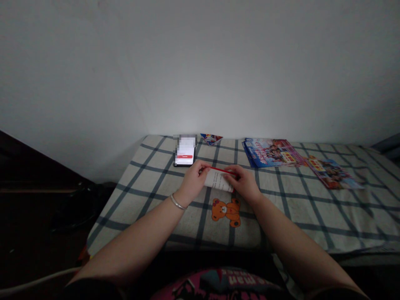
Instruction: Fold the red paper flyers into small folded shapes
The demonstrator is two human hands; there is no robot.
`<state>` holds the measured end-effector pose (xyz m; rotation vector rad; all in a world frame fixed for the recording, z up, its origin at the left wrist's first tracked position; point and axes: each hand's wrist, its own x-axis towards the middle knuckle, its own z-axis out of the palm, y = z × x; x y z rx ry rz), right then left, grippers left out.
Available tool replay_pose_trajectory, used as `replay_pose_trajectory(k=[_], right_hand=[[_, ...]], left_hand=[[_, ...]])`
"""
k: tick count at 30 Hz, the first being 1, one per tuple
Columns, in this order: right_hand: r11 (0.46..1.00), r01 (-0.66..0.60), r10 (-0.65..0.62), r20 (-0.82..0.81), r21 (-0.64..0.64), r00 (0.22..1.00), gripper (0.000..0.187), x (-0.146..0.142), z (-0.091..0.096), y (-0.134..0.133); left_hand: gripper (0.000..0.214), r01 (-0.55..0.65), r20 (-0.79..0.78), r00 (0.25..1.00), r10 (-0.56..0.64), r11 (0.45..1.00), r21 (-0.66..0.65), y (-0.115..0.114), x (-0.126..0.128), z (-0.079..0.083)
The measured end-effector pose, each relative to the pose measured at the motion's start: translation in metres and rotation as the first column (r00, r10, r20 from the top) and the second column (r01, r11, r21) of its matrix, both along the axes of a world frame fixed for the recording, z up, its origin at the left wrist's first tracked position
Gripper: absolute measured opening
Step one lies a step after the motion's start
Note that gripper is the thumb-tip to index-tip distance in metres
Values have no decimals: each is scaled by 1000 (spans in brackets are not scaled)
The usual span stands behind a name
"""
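Between my hands is a folded sheet of paper (215,180), white with small print on the side facing me and red along its far edge. My left hand (194,180) pinches its left end, a bracelet on that wrist. My right hand (244,181) has its thumb and fingers closed on the right end. A phone (185,151) with a lit screen lies just beyond my left hand. Past the paper, near the wall, is a small folded paper triangle (211,138) with colourful print. An orange teddy bear picture (226,211) shows on the cloth below the paper.
A checked tablecloth (150,187) covers the table. A stack of colourful leaflets (271,152) lies at the back right, with another leaflet (334,171) overlapping its right side. A pale wall (200,66) rises behind the table. A dark bag (78,208) is low on the left.
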<state>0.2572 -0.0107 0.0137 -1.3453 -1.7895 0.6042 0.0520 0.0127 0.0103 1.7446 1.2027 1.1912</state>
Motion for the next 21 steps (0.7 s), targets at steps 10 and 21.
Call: replay_pose_trajectory(k=[10, 21], right_hand=[[1000, 8, -8, 3, -5, 1000, 27, 3, 3, 0], [994, 104, -105, -15, -32, 994, 26, 3, 3, 3]], left_hand=[[6, -58, 128, 990, 64, 997, -52, 0, 2, 2], [5, -81, 54, 995, 80, 997, 17, -1, 2, 4]])
